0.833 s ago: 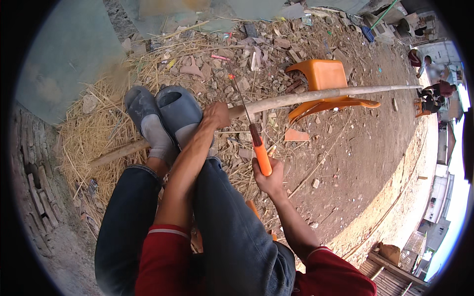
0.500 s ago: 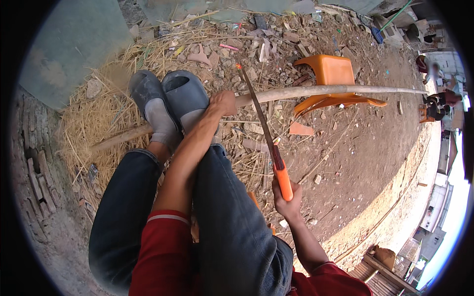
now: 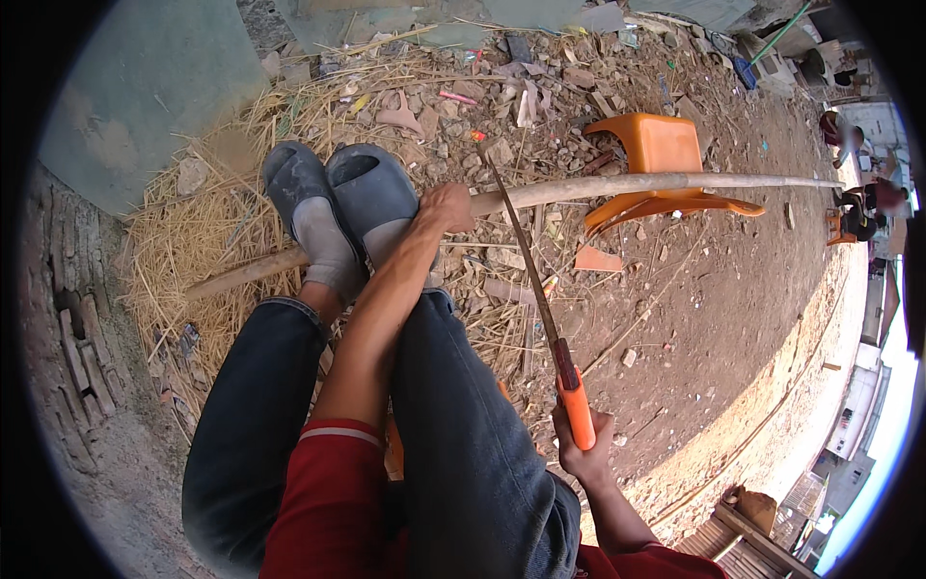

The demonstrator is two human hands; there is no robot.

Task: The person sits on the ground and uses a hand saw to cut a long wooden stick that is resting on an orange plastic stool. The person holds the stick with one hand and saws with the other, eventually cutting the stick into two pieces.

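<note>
A long pale wooden pole [image 3: 569, 189] runs across the view from left to right. My left hand [image 3: 448, 207] is closed around it just right of my feet, which wear grey slides [image 3: 371, 183] and press close to the pole. My right hand [image 3: 585, 446] grips the orange handle of a hand saw [image 3: 529, 259]. The thin, brownish blade reaches up and crosses the pole a little right of my left hand; whether its teeth have cut in cannot be made out.
An overturned orange plastic chair [image 3: 661, 145] lies under the pole's farther stretch. Straw [image 3: 203, 236], stones and rubble cover the ground around my feet. A rough wall [image 3: 77, 318] stands at the left. People [image 3: 868, 198] sit at the far right.
My right hand has drawn the saw down toward me and slightly right, so more of the blade lies below the pole. The left hand keeps its hold. The whole view has shifted slightly.
</note>
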